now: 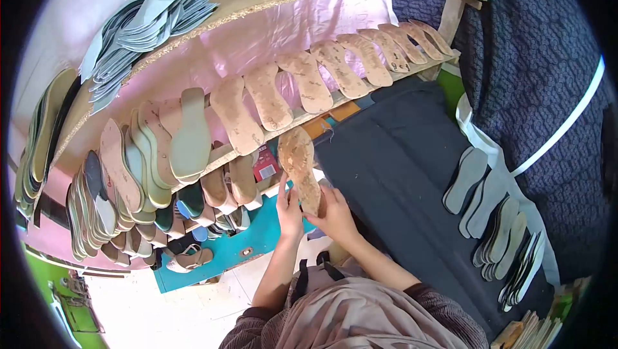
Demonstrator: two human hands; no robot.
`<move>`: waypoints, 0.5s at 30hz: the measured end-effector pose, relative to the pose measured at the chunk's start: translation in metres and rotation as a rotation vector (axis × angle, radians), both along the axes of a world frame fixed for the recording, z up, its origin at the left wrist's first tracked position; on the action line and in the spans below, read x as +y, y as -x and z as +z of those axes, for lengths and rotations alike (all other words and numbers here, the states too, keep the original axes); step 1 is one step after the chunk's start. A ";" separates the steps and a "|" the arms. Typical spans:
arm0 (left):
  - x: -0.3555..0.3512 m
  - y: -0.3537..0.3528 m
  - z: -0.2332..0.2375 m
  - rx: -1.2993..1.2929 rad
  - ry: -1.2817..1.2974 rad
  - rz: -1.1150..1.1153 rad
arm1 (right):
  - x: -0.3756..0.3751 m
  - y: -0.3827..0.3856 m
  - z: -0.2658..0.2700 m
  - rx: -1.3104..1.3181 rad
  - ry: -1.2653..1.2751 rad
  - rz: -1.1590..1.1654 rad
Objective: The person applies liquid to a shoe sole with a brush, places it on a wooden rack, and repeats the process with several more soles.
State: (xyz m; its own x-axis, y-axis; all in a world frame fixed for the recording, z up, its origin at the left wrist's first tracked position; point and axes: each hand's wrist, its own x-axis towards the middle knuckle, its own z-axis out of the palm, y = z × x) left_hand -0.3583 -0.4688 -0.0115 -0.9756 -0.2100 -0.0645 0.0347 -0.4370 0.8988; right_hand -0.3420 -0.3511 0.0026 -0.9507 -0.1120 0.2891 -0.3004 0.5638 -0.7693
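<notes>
A tan, stained sole-shaped piece (299,167) is held upright in front of the body, its lower end between both hands. My left hand (289,212) touches its left edge, with the fingers pointing up along it. My right hand (335,216) grips the lower right edge, thumb in front. Just behind the piece's top runs a wooden shelf (283,124), where a row of similar tan soles (268,99) leans. To their left stands a pale green sole (192,137).
A dark cloth-covered surface (393,169) on the right bears grey soles (466,178) in stacks. Packed soles and sandals (190,259) fill the left racks. Grey cut pieces (151,14) lie on the upper shelf (257,8). A patterned dark cloth (534,91) hangs at right.
</notes>
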 end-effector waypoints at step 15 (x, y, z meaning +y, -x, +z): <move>-0.028 0.037 -0.022 -0.168 0.203 0.059 | -0.042 0.082 -0.049 0.059 -0.090 0.023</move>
State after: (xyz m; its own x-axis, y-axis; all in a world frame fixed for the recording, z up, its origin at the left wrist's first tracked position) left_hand -0.3952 -0.4965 -0.0339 -0.9406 -0.2909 -0.1751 -0.1023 -0.2490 0.9631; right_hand -0.4235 -0.3933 -0.0464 -0.9291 -0.1619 0.3325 -0.3577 0.6220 -0.6965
